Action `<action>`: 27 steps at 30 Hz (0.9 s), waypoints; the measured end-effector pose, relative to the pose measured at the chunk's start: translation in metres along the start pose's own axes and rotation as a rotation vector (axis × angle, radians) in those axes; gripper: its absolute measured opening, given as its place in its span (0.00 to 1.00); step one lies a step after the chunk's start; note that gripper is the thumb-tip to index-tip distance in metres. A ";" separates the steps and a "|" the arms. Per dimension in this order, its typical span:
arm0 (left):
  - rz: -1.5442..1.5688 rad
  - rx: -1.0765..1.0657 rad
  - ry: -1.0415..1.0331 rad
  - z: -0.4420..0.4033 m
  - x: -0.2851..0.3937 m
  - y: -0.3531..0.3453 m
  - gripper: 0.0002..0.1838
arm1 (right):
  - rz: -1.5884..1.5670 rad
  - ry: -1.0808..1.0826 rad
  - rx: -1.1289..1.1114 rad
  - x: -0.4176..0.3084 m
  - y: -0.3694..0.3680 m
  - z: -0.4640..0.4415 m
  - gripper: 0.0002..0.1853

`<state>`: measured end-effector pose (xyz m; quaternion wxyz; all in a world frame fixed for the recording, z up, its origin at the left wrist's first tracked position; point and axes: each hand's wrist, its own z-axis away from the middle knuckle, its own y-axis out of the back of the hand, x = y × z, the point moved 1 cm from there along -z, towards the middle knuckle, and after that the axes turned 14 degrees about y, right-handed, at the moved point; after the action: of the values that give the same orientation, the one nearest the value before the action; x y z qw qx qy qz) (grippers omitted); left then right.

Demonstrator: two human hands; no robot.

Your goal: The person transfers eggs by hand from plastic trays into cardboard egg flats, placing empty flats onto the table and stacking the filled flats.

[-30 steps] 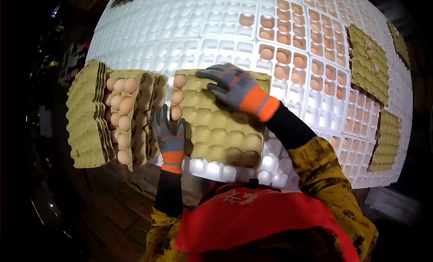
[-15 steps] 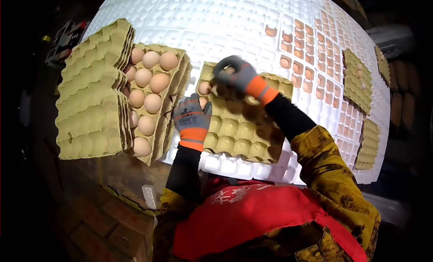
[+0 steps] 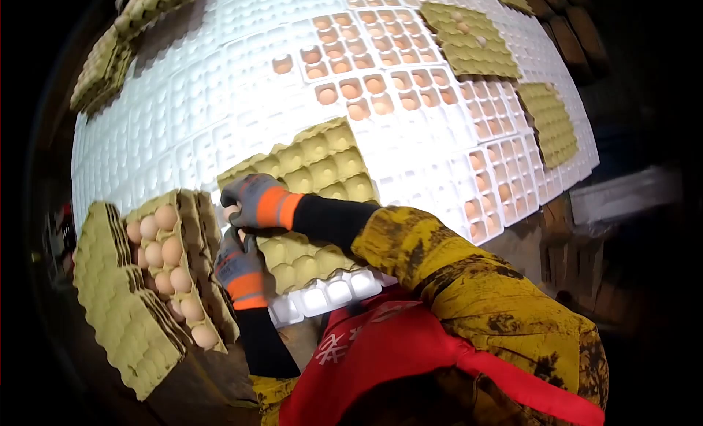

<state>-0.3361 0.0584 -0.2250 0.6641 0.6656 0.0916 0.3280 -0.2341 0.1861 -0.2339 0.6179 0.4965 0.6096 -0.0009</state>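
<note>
Both hands wear grey gloves with orange cuffs and meet at the left edge of a yellowish pulp egg tray (image 3: 304, 265). My right hand (image 3: 262, 200) has its fingers curled round a pale egg (image 3: 231, 212), part of which shows beside the fingertips. Just below, my left hand (image 3: 238, 268) is closed, thumb toward index finger, with a sliver of another egg (image 3: 242, 236) between them. The hands and right forearm cover part of the tray. To the left, a pulp tray of brown eggs (image 3: 172, 250) tops a stack.
Stacked pulp trays (image 3: 121, 309) stand at far left. White foam trays (image 3: 220, 96) cover the table, several holding brown eggs (image 3: 355, 89). More pulp trays (image 3: 469, 41) lie at the far right, and egg-filled stacks (image 3: 110, 63) stand at the far left corner.
The view has turned, shifting the trays left and down and showing more of the table's right side. My right hand has moved from the tray's far side to its left edge, against my left hand.
</note>
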 end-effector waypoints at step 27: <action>0.731 -0.333 -0.279 0.018 0.242 -0.047 0.23 | 0.252 -0.299 0.886 0.171 0.265 0.311 0.22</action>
<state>-0.1254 0.1837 -0.1918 0.6088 0.5758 -0.2953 0.4590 0.2050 0.2325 -0.2742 0.4231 0.7763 0.3902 -0.2570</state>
